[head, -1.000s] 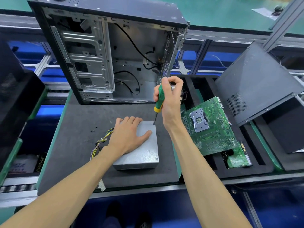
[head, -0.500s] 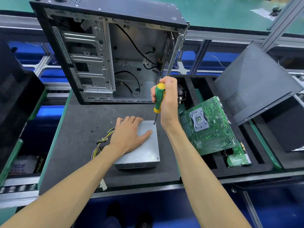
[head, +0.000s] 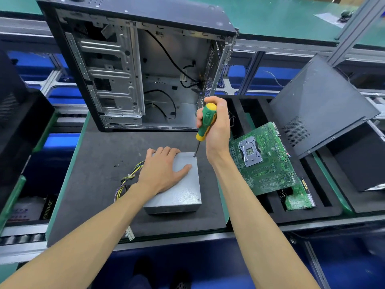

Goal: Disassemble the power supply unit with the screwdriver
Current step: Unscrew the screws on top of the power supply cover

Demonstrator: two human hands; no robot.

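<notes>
PSU [head: 183, 188]: grey metal box, flat on the dark mat [head: 100, 155], near the mat's front half, right of centre. Top face plain; one screw [head: 199, 199] visible at the near right corner of the top.
Left hand [head: 162, 172]: open, palm down, fingers spread flat on the PSU's top, over its far left part. Thumb points right across the lid. Pressing on the box, not gripping it.
Right hand [head: 216, 126]: fist closed around the driver handle, thumb side up, wrist above the PSU's right edge.
Driver [head: 205, 122]: green and yellow handle, thin dark shaft. Held near upright, top tilted slightly right. Tip sits on the PSU's top at the far right corner. Can't tell whether a screw is under the tip.
Cables [head: 125, 182]: yellow, black and purple bundle leaving the PSU's left side, curving toward the mat's front edge; white connector [head: 129, 234] lies at that edge.
Loose bits [head: 117, 164]: a few small dark specks on the mat left of the PSU, maybe screws, too small to tell.
Case [head: 141, 65]: black tower, side open, standing at the back of the mat behind the PSU. Bare metal interior, drive cage left, a few black wires hanging inside.
Board [head: 264, 161]: green motherboard, CPU socket up, lying tilted on the black slotted foam tray [head: 325, 207] right of the mat. Smaller green card [head: 298, 200] just in front of it in the tray.
Panel [head: 320, 105]: dark side panel with vent holes, leaning at the far right.
</notes>
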